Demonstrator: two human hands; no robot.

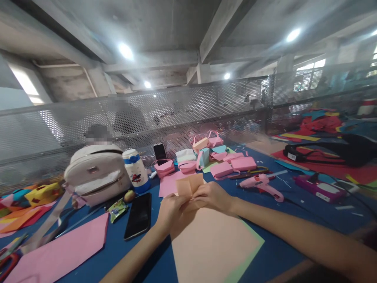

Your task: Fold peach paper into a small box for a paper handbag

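A small folded piece of peach paper [188, 185] stands up between my two hands at the middle of the table. My left hand [172, 210] closes on its left lower edge, and my right hand [210, 196] pinches it from the right. Both hands hover over or rest on a large peach sheet [206, 239]; I cannot tell which. A green sheet [253, 239] shows from under that sheet at the right. Behind the hands lies a pink sheet [167, 184]. The fingertips are partly hidden by the folded paper.
Small pink paper bags [222, 169] crowd the back. A pink glue gun [262, 184] lies right, near a purple power strip [319, 186]. Left are a black phone [138, 216], a bottle [136, 173], a white backpack [97, 173] and red-handled scissors [8, 261]. Mesh panel [176, 114] behind.
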